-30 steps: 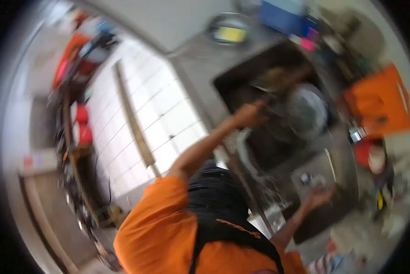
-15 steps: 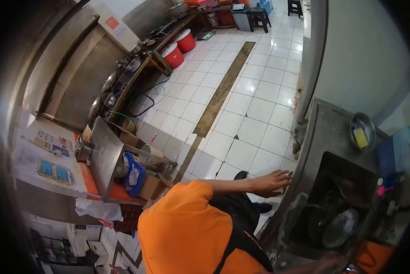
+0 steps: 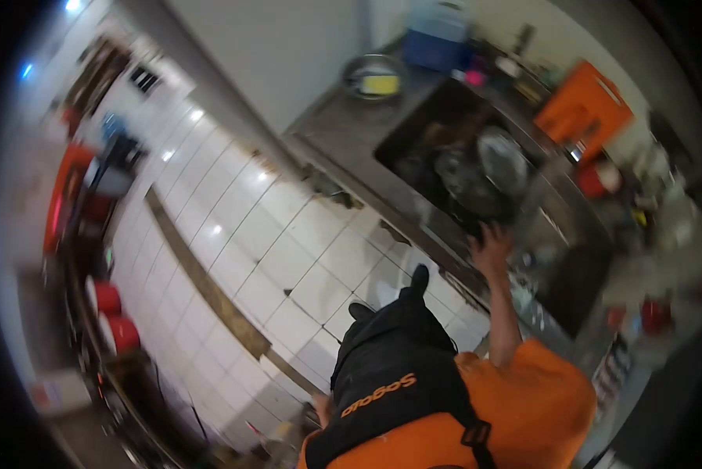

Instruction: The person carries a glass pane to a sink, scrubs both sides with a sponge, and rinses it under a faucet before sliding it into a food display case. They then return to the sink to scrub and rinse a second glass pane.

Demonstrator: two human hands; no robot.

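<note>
My right hand [image 3: 491, 248] is over the near edge of a dark sink basin [image 3: 398, 144], fingers spread, with nothing visible in it. In that basin lie a shiny round metal dish or lid [image 3: 502, 160] and other metalware that is too blurred to name. My left hand [image 3: 322, 408] hangs low beside my black apron [image 3: 402, 344], away from the sink; its fingers are mostly hidden and smeared. A metal bowl [image 3: 353, 83] on the counter holds a yellow sponge [image 3: 380, 84].
An orange cutting board [image 3: 585, 109] leans behind the tap [image 3: 576, 150]. A second basin [image 3: 574, 285] adjoins the first. Behind the sink stands a blue-and-clear container [image 3: 435, 43]. White floor tiles [image 3: 265, 242] stretch left towards red buckets [image 3: 120, 332].
My view has swung right, towards the sink. My right hand has left the tap area for the basin's near edge. My left hand, earlier stretched out over the floor, is now down by my side.
</note>
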